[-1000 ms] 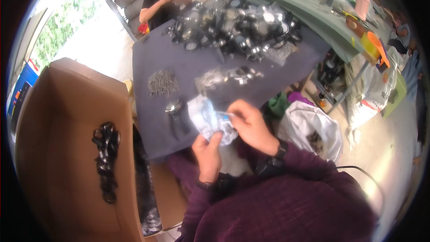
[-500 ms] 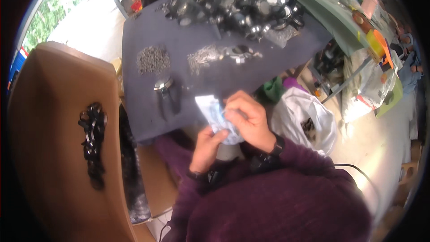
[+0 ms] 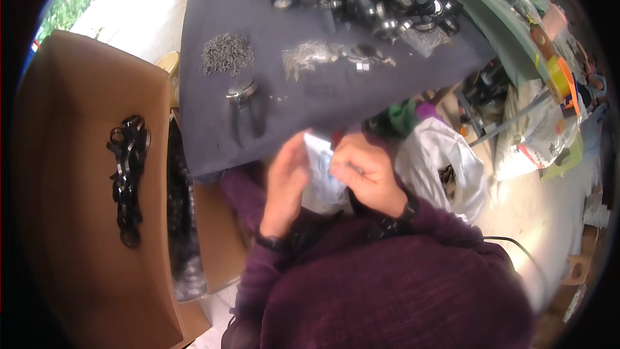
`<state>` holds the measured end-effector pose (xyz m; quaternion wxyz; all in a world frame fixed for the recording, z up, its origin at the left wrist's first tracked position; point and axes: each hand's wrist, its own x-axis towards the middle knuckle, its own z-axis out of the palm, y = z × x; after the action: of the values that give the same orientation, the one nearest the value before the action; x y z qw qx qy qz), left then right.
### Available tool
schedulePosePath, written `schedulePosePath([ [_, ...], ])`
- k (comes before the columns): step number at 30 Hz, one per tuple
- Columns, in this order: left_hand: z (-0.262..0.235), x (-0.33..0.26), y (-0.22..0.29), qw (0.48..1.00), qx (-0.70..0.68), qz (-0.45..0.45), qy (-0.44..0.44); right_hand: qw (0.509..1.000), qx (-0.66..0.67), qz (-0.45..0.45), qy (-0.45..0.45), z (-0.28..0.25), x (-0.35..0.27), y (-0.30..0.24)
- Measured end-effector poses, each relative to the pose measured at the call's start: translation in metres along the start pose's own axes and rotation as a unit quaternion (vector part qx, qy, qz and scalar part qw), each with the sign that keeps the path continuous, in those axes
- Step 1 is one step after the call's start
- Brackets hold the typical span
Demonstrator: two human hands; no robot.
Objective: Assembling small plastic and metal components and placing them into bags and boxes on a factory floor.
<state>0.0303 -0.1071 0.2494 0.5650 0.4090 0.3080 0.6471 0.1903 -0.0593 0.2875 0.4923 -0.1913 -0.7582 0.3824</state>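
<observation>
A thin, crumpled white and pale-blue packet [image 3: 326,181] is held in front of me, below the table's near edge; blur hides what kind it is. My right hand [image 3: 369,171] is closed on its right side, thumb and fingers pinched together. Along its left side stands my left hand [image 3: 285,184], smeared by motion, fingers stretched upward; whether it touches the packet is hard to make out. On the dark table [image 3: 284,110] beyond lies a watch-like piece with a round metal case [image 3: 241,90] and dark straps.
Small metal parts [image 3: 227,53] and thin silvery pins [image 3: 307,57] lie in piles on the table. Behind them is a large heap of round-cased pieces [image 3: 361,3]. A cardboard box [image 3: 64,174] with black bands [image 3: 129,181] stands left. A white sack [image 3: 445,168] sits right.
My left hand has shifted up and left, its fingers now straightened off the packet's lower part. The right hand still grips the packet. My view has tilted, so the table appears higher.
</observation>
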Motion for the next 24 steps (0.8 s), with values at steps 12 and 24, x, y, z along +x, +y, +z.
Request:
schedulePosePath([
  [12,0.019,0.013,0.015,0.978,-0.041,0.060,0.194,0.987,-0.068,-0.126,-0.066,-0.003,-0.004,0.002],
  [24,0.002,0.015,0.014,0.967,-0.072,0.054,0.237,0.970,-0.070,-0.182,-0.146,-0.012,-0.011,-0.004],
])
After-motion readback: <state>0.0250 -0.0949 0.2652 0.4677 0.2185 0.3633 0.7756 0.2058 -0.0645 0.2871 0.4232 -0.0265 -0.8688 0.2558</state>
